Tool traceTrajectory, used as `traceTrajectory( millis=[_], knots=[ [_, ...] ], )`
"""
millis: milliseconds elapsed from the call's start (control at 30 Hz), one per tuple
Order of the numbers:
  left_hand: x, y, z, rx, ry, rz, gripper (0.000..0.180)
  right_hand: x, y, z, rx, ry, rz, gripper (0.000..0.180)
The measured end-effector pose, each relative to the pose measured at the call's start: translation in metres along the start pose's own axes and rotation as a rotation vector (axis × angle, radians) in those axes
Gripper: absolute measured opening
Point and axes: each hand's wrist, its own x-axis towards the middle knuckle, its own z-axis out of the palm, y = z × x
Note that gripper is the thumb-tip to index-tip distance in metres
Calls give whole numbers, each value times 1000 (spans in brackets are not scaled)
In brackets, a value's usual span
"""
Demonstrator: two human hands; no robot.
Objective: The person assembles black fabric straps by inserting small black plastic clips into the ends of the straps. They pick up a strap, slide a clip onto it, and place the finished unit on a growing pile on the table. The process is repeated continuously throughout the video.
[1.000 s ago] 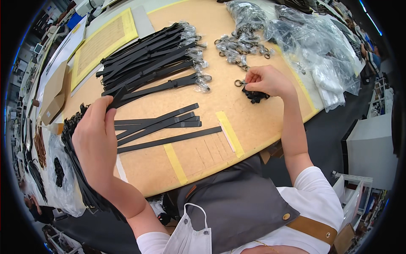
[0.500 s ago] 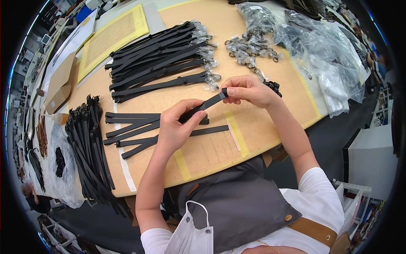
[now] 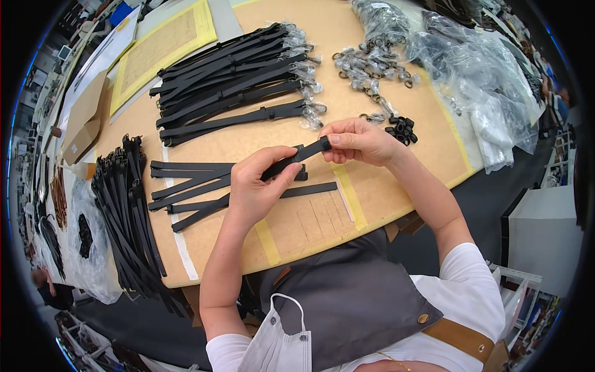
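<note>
A dark strap (image 3: 308, 150) runs between my hands above the table. My left hand (image 3: 257, 180) pinches it between thumb and fingers. My right hand (image 3: 359, 141) grips its far end, where a small black loop (image 3: 325, 143) sits around the strap at my fingertips. Under and beside my left hand lie several loose black straps (image 3: 192, 195), some crossing each other. Right of my right hand is a small pile of black loops (image 3: 403, 130). Farther back, a row of finished-looking black straps (image 3: 235, 87) has metal clasps in clear plastic (image 3: 297, 43) at the right ends.
A bundle of black straps (image 3: 127, 217) hangs over the table's left edge. Metal clasps in plastic (image 3: 375, 68) lie at the back, with clear bags (image 3: 477, 93) at the right. A yellow-edged board (image 3: 162, 53) and a brown cardboard piece (image 3: 87, 121) lie at the back left.
The small black loop now encircles the strap at its end. My right hand has shifted slightly left and down, and the pile of loops beside it shows more fully.
</note>
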Motion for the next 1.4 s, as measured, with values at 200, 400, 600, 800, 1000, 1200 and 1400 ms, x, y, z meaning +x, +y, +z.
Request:
traceTrajectory(
  millis=[200,400,600,800,1000,1200,1400],
  knots=[
    [0,-4,2,12,12,19,22,3,5,8,9,58,-92,22],
    [0,-3,2,18,8,23,22,2,6,-1,-48,90,-101,21],
    [0,-7,4,82,10,44,22,4,8,-1,-62,162,-75,19],
    [0,-10,5,79,-21,37,21,5,6,4,-109,176,-45,18],
    [0,-8,6,119,41,52,22,6,6,7,-114,265,-113,23],
    [-1,-9,8,93,53,47,21,12,11,13,28,336,-167,17],
    [1,-10,11,157,82,66,20,14,27,12,112,340,-146,11]
  ],
)
